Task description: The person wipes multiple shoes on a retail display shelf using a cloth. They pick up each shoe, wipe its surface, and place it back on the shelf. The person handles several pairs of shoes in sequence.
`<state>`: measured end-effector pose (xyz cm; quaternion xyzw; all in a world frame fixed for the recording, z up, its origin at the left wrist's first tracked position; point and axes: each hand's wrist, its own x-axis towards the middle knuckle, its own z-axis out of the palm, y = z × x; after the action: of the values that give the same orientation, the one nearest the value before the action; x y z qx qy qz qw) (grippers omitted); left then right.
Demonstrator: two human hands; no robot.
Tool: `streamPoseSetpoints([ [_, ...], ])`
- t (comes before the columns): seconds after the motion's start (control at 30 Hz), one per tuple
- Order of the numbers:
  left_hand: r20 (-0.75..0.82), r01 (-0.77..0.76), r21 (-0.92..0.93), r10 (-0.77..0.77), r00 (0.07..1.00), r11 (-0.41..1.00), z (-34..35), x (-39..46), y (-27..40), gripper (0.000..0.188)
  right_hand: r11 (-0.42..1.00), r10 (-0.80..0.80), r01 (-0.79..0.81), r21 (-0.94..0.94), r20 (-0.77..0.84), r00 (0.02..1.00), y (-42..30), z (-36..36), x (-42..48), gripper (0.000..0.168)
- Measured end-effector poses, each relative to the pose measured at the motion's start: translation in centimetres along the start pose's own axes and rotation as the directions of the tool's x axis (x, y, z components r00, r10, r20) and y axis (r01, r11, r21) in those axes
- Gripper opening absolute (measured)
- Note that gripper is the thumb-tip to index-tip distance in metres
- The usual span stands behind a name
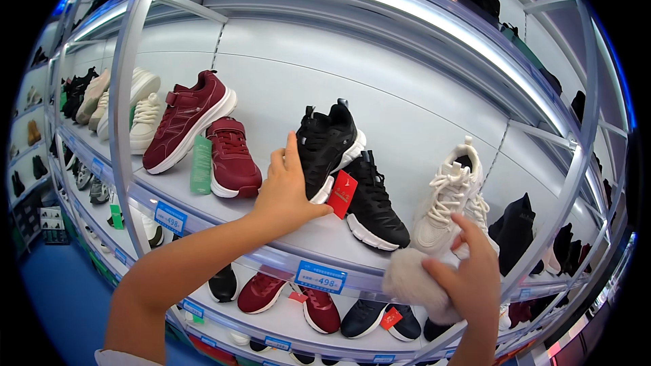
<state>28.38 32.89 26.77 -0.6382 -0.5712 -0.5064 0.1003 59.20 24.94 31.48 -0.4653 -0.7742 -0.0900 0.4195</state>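
Note:
My left hand (287, 188) is at the black sneaker (325, 147) with a white sole, its fingers along the shoe's left side and its thumb by a red hang tag (343, 194). A second black sneaker (376, 203) stands to the right, partly against the first. My right hand (465, 274) has a fluffy beige duster (414, 282) between thumb and palm, with the index finger raised. Behind that hand, white lace-up sneakers (450, 198) rest on the same shelf, one propped on the other.
Maroon sneakers (190, 117) with a green tag (201, 165) stand at the left. A metal upright (124, 96) crosses on the left, another (564, 173) on the right. Blue price labels (321, 277) line the shelf edge. A lower shelf holds more shoes (320, 310); black boots (512, 234) stand at the right.

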Motion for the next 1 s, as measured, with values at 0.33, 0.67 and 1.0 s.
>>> streamPoseSetpoints([
  [0.33, 0.066, -0.669, -0.114, 0.678, 0.732, 0.734, -2.7, -7.9, 3.8, 0.075, 0.709, 0.300, -0.549, 0.442, 0.515, 0.803, 6.9, -0.1, -14.8, 0.037],
  [0.67, 0.233, -0.808, -0.422, 0.910, 0.343, 0.412, 2.0, -16.7, 6.3, 0.037, -0.247, 0.625, -0.657, 0.712, 0.635, 0.453, 21.9, 7.6, -28.1, 0.029],
  [1.0, 0.812, -0.514, -0.404, 0.556, 0.180, 0.756, 8.9, -22.3, 7.3, 0.090, -0.011, 0.518, -0.628, 0.778, 0.541, 0.662, 28.9, 7.9, -28.6, 0.026],
])
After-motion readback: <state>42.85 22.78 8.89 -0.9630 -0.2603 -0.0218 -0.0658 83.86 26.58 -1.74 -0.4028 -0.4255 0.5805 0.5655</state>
